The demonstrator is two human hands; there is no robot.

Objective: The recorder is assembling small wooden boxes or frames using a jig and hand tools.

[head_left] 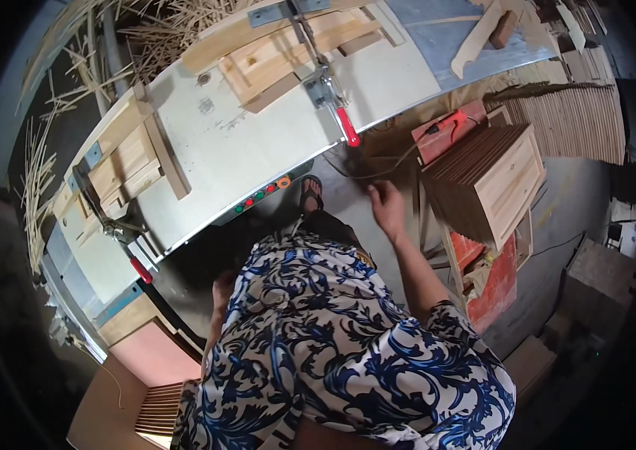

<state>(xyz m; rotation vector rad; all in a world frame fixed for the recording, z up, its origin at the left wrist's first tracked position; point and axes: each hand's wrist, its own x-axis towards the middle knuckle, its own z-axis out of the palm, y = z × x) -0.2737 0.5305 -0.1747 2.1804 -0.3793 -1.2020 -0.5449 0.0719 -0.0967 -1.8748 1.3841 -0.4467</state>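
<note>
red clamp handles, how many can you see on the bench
2. One red clamp handle sits at the bench's near edge by the upper wooden jig; the other is at the lower left end. More may be hidden.

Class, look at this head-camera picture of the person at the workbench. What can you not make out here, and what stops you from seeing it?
- Left hand: head view, mostly hidden behind the patterned shirt; its grip cannot be told.
- Right hand: seen from the back, the fingers are blurred; whether it holds anything cannot be told.
- Stack of thin wooden slats: cut off by the lower edge.
- Row of coloured buttons under the bench: too small to tell apart.
</note>
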